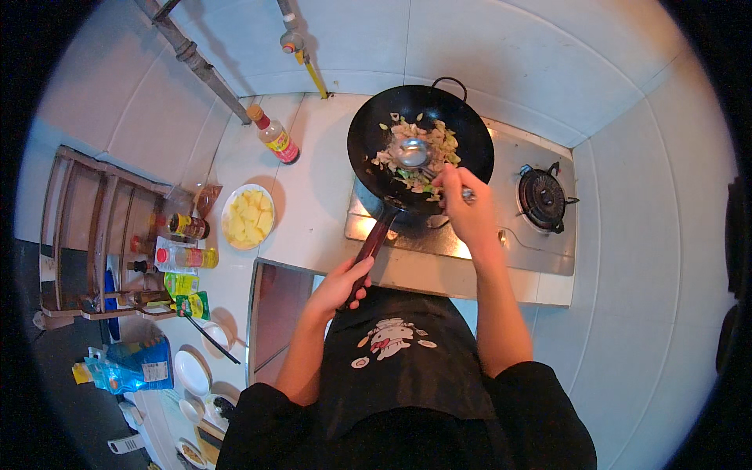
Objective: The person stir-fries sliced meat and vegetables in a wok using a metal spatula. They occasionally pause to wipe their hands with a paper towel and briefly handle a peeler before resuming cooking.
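Observation:
A black wok (370,135) sits over the left burner of a steel gas stove (505,258). Its dark wooden handle (371,244) points down and left, and my left hand (346,285) is wrapped around the end. In the wok lies a heap of chopped food (437,141), pale brown pieces mixed with green bits. My right hand (467,202) grips the handle of a metal ladle (412,151) above the wok. The ladle's shiny bowl is among the food pieces; blur hides whether it touches the wok.
A second burner (543,198) is to the right, beside the tiled wall. Left of the wok stand a sauce bottle (279,141) and a bowl of yellow chunks (249,217). Farther left are a rack (100,235), seasoning bottles (188,257), chopsticks (211,339), white dishes (192,373) and a blue jug (138,364).

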The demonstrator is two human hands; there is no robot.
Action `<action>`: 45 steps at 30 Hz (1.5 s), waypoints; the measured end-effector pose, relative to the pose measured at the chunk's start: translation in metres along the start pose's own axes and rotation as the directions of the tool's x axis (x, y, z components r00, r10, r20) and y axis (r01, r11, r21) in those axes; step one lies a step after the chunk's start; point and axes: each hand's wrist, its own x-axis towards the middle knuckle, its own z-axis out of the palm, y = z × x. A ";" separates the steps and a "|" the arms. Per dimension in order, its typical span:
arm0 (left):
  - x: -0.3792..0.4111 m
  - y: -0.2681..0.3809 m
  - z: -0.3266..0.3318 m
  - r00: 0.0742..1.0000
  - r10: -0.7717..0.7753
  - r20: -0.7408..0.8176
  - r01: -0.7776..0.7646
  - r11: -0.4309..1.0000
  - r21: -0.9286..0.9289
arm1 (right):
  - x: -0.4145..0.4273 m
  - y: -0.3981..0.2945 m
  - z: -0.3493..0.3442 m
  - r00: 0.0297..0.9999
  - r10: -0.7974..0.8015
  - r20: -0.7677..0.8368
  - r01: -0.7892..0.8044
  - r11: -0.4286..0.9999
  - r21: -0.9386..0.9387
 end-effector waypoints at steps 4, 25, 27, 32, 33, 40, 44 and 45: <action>0.001 -0.002 -0.002 1.000 0.008 -0.014 -0.008 1.000 0.016 | -0.013 -0.006 -0.003 0.994 0.069 0.080 -0.067 0.998 -0.018; 0.000 -0.002 0.000 1.000 0.020 -0.023 -0.019 0.999 0.042 | -0.029 -0.027 -0.005 0.947 -0.259 0.189 0.292 0.941 -0.173; 0.000 -0.001 0.002 1.000 0.019 -0.024 -0.018 0.999 0.042 | -0.012 -0.014 0.002 0.962 -0.266 0.060 0.271 0.956 -0.116; 0.000 0.000 0.004 0.999 0.033 -0.012 -0.033 0.998 0.063 | 0.020 0.022 0.013 0.994 -0.103 -0.045 0.099 0.992 -0.072; 0.001 -0.001 0.001 0.999 0.039 -0.018 -0.038 0.997 0.062 | 0.017 0.020 0.014 0.997 -0.074 -0.010 0.073 0.995 -0.069; 0.003 0.000 0.003 1.000 0.010 -0.029 -0.008 0.998 0.060 | 0.015 0.014 0.004 0.997 -0.052 0.052 0.052 0.999 0.002; 0.001 0.000 0.002 0.999 0.014 -0.032 -0.012 0.997 0.073 | -0.008 -0.005 -0.025 0.996 0.019 0.084 -0.018 1.000 -0.016; 0.000 0.000 0.002 0.999 0.015 -0.036 -0.012 0.998 0.068 | -0.016 -0.011 -0.035 0.996 0.043 0.081 -0.038 0.998 -0.053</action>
